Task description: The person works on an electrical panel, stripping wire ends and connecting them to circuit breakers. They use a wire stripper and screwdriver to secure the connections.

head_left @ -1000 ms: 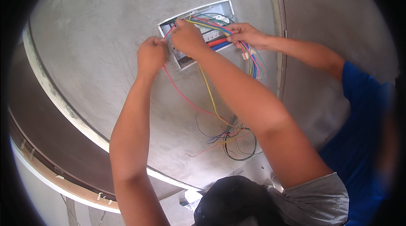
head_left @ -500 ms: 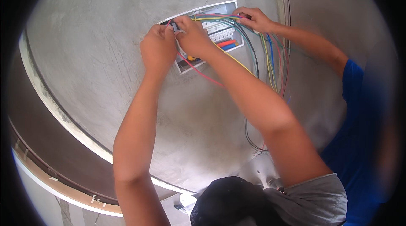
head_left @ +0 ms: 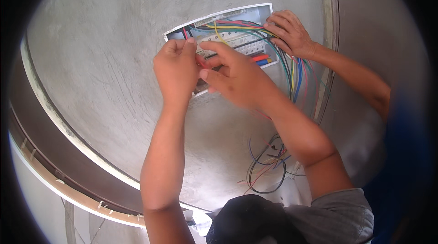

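Observation:
A white-rimmed distribution box (head_left: 219, 13) sits in the grey wall, with rows of white circuit breakers (head_left: 237, 41) inside. At its left end my left hand (head_left: 175, 68) is closed, thumb and finger pinched on a red wire (head_left: 185, 33). My right hand (head_left: 239, 77) is beside it, in front of the breakers, slightly blurred, its fingers apart and the thumb out. Something red (head_left: 200, 61) shows between my hands, close to the right fingers. A co-worker's hand (head_left: 289, 34) rests on the wire bundle (head_left: 255, 29) at the box's right edge.
Coloured wires (head_left: 299, 75) hang from the box's right side. A loose coil of wires (head_left: 269, 171) lies lower down by the wall. Orange and blue handles (head_left: 262, 60) lie in the box. The co-worker's blue clothing (head_left: 401, 152) is at the right; a black cap (head_left: 251, 219) shows at the bottom.
My right hand has moved off my left and spread its fingers. The dark piece between my hands no longer shows. The co-worker's hand has flattened over the wires; the view has shifted.

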`<state>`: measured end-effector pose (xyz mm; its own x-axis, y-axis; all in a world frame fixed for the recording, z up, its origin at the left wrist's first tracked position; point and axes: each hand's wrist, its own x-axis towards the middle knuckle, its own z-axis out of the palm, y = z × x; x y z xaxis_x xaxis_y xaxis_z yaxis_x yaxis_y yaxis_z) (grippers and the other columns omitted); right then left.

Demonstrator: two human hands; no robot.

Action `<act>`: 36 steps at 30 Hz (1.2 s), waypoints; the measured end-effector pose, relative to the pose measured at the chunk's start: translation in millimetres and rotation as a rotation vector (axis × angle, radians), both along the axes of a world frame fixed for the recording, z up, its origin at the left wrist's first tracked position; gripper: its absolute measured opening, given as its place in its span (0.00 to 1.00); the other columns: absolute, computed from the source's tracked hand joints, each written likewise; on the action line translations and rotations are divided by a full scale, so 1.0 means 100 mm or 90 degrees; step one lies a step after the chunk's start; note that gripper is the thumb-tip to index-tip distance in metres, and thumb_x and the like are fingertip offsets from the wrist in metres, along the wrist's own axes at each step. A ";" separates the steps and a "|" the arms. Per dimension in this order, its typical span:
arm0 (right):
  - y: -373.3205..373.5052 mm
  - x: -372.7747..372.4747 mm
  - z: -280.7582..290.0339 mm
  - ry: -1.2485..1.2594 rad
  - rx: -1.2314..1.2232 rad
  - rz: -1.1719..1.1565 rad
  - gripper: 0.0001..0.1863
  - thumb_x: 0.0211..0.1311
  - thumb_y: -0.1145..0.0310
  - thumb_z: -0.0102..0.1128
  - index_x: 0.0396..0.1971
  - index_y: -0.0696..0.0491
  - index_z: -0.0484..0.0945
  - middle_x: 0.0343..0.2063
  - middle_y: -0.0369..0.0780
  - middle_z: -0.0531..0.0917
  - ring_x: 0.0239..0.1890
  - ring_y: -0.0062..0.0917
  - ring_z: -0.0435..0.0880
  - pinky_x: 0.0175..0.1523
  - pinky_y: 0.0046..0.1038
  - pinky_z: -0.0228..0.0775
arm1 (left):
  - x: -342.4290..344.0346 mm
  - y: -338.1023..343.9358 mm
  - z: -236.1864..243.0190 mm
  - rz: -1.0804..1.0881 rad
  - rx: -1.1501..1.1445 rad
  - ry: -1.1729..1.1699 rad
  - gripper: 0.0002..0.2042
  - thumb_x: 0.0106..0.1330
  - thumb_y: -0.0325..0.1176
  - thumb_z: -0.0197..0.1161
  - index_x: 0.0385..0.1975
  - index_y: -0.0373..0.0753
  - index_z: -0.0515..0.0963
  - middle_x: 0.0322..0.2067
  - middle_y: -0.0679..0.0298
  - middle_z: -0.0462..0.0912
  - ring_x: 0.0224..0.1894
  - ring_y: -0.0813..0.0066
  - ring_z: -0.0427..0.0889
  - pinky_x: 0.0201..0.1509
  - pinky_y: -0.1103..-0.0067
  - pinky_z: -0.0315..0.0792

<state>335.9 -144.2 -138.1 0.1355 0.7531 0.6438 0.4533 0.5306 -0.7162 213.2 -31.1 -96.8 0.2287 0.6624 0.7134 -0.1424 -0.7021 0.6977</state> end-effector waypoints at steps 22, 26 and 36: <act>0.78 0.58 0.43 -0.400 0.490 -0.460 0.07 0.70 0.69 0.66 0.39 0.48 0.93 0.27 0.44 0.89 0.30 0.43 0.89 0.38 0.41 0.83 | -0.27 0.78 0.64 0.509 0.919 0.128 0.17 0.67 0.50 0.82 0.51 0.56 0.89 0.66 0.67 0.84 0.68 0.64 0.79 0.77 0.43 0.63; 0.75 0.53 0.42 -0.382 0.383 -0.430 0.09 0.72 0.66 0.65 0.33 0.54 0.88 0.27 0.50 0.90 0.31 0.48 0.92 0.40 0.47 0.85 | -0.21 0.95 0.76 0.363 0.982 0.147 0.20 0.71 0.52 0.79 0.61 0.58 0.90 0.70 0.65 0.83 0.80 0.57 0.70 0.85 0.53 0.53; 0.82 0.49 0.45 -0.395 0.473 -0.438 0.07 0.70 0.71 0.64 0.31 0.57 0.81 0.18 0.52 0.85 0.23 0.49 0.90 0.33 0.47 0.85 | -0.15 1.09 0.70 0.229 0.974 0.099 0.15 0.65 0.30 0.68 0.50 0.33 0.87 0.76 0.41 0.68 0.84 0.39 0.61 0.85 0.45 0.60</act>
<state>385.1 -61.8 -93.2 -0.1235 0.0578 0.9907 0.9665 0.2334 0.1069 198.3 78.3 -27.1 0.3565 -0.6002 0.7160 0.1824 -0.7069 -0.6834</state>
